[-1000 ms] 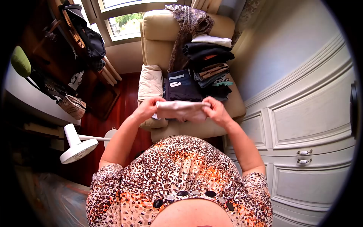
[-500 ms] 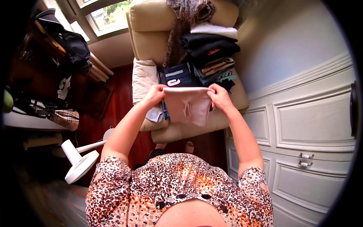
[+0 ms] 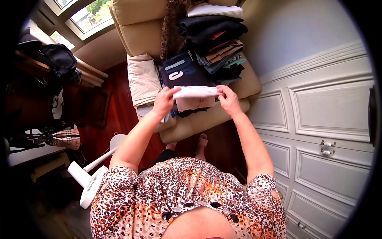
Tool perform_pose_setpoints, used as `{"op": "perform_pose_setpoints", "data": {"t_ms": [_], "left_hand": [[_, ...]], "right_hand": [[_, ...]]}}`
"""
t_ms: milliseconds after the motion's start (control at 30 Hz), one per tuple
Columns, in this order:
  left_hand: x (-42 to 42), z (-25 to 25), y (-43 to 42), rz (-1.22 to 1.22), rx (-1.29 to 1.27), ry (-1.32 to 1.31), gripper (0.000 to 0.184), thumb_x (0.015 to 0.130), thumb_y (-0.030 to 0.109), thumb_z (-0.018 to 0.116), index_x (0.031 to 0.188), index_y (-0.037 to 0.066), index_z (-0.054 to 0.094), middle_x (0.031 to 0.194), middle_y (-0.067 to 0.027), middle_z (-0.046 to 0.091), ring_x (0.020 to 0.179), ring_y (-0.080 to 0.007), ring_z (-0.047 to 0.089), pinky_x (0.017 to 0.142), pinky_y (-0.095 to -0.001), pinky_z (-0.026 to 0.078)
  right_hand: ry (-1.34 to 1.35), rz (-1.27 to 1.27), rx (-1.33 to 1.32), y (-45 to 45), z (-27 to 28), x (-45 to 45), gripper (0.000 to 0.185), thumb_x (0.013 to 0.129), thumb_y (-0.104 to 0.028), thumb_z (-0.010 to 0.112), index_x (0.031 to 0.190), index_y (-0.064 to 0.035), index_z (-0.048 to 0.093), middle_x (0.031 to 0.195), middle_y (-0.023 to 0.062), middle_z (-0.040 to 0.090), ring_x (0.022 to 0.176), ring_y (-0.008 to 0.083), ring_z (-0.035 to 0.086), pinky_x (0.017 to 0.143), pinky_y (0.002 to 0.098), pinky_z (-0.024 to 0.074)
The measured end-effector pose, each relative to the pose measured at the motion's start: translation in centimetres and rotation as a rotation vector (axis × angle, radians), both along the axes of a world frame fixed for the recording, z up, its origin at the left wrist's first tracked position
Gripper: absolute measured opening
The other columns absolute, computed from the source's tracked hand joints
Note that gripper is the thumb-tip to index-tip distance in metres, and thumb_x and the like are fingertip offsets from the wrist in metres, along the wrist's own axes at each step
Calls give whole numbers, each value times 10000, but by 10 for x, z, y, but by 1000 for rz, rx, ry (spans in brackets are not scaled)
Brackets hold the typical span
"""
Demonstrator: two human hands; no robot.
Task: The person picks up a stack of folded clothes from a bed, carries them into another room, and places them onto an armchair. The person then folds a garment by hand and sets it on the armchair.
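Observation:
Between my two hands a pale pink garment (image 3: 195, 103), which looks like a pair of underpants, is stretched by its top edge. My left hand (image 3: 164, 102) pinches its left corner, and my right hand (image 3: 229, 102) pinches the right one. The upper edge shows as a lighter band, and the lower part hangs foreshortened beneath it. Just beyond lies a folded dark navy garment (image 3: 184, 73) with a white print. Left of that is folded beige cloth (image 3: 141, 81). To its right rises a stack of folded clothes (image 3: 223, 55), mostly dark.
The clothes rest on a cream sofa (image 3: 139, 36). A white fan (image 3: 93, 185) stands at left, near a dark wooden cabinet (image 3: 87, 105) and a black bag (image 3: 59, 59). White panelled doors (image 3: 330, 107) line the right side. The floor (image 3: 113, 95) is reddish wood.
The pink garment hung broad and facing me; now it is tilted, its top edge turned over as a light band. Both hands keep their hold. The camera view has shifted.

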State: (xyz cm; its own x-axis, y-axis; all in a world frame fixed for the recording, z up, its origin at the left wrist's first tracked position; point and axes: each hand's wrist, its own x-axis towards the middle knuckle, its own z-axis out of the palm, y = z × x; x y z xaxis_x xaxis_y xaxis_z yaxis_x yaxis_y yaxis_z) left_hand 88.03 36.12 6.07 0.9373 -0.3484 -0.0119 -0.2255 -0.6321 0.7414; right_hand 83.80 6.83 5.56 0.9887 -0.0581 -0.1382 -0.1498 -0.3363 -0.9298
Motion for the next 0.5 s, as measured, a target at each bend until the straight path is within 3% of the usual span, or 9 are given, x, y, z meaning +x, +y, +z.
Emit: {"op": "perform_pose_setpoints", "data": {"t_ms": [33, 100, 167, 367, 433, 467, 500], "left_hand": [[-13, 0, 0, -50, 29, -8, 389, 762, -17, 565, 1077, 184, 674, 744, -91, 514, 689, -263, 550, 633, -361, 455], [-29, -6, 3, -166, 222, -59, 420, 773, 2, 560, 1127, 211, 646, 745, -90, 515, 691, -277, 568, 625, -377, 465], [-34, -12, 2, -212, 318, -68, 421, 779, 22, 559, 1142, 223, 630, 742, -87, 516, 688, -282, 576, 616, -383, 471], [-38, -10, -5, -226, 304, -15, 335, 798, 54, 546, 1087, 201, 631, 805, -83, 537, 726, -277, 592, 635, -381, 493], [-40, -10, -7, -177, 250, -6, 303, 803, 65, 542, 1072, 170, 632, 838, -92, 544, 758, -284, 592, 663, -384, 494], [-40, -10, -8, -130, 194, 3, 274, 808, 76, 539, 1058, 140, 634, 870, -102, 552, 791, -290, 593, 692, -386, 496], [-42, -13, -8, -128, 196, 3, 274, 808, 76, 539, 1058, 140, 634, 870, -102, 552, 791, -290, 593, 692, -386, 496]], "right_hand": [[-43, 12, -119, -2, -11, -14, 127, 782, -19, 555, 894, -33, 614, 1130, 146, 575, 850, 258, 613, 752, 316, 495], [-226, 29, -317, -4, -37, -30, 143, 765, 1, 560, 886, -55, 613, 1154, 161, 523, 880, 330, 597, 774, 371, 501], [-83, 40, -357, -2, -43, -42, 160, 755, 10, 567, 885, -74, 609, 1144, 160, 483, 894, 348, 581, 777, 403, 500], [49, 139, -372, 10, -59, -53, 184, 759, 16, 539, 906, -67, 612, 1179, 174, 451, 938, 354, 579, 830, 388, 490], [-160, 10, -324, 10, -92, -53, 194, 763, 30, 534, 925, -52, 603, 1174, 154, 458, 938, 294, 589, 777, 364, 514], [62, -92, 25, 10, -119, -51, 146, 782, 5, 562, 924, -17, 585, 1144, 127, 472, 873, 212, 590, 699, 317, 530], [62, -90, 26, 14, -111, -47, 146, 782, 5, 562, 924, -17, 585, 1144, 127, 472, 873, 212, 590, 699, 317, 530]]}}
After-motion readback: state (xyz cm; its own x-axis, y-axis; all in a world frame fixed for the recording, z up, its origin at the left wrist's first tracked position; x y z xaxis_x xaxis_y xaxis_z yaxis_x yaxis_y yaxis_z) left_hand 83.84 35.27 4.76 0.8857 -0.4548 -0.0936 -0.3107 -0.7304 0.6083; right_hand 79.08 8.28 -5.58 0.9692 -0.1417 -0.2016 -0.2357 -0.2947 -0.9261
